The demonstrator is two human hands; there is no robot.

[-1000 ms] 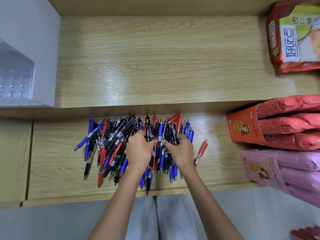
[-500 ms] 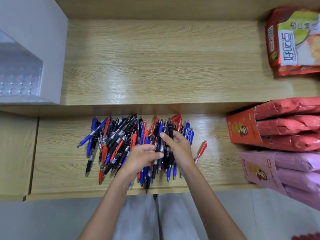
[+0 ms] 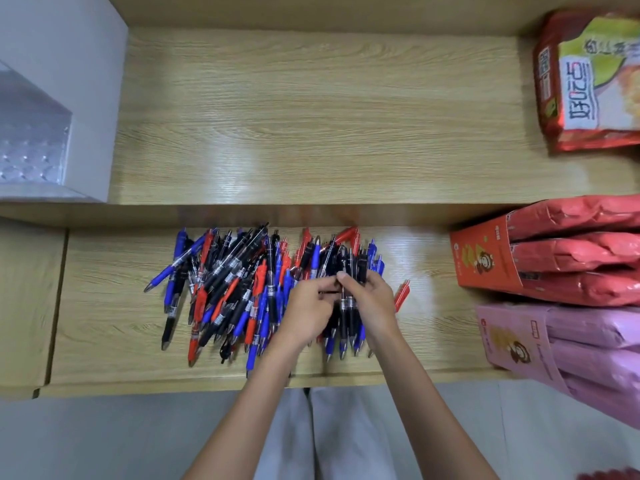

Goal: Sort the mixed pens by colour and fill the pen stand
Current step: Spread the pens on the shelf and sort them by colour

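A person's right hand (image 3: 372, 299) clutched a small bunch of black pens (image 3: 349, 289), apparently gathering one colour, while the left hand (image 3: 308, 311) pinched another black pen just beside that grip. The mixed pile of pens (image 3: 228, 289) sprawled leftward of it on the wooden shelf (image 3: 104, 323); one red pen (image 3: 401, 295) lay just right, and no pen stand showed.

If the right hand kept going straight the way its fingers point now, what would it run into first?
The right hand, already gripping black pens, points up-left over the pen pile. It would likely meet the left hand fingertips first, since they nearly touch, then more piled pens; depth is unclear.
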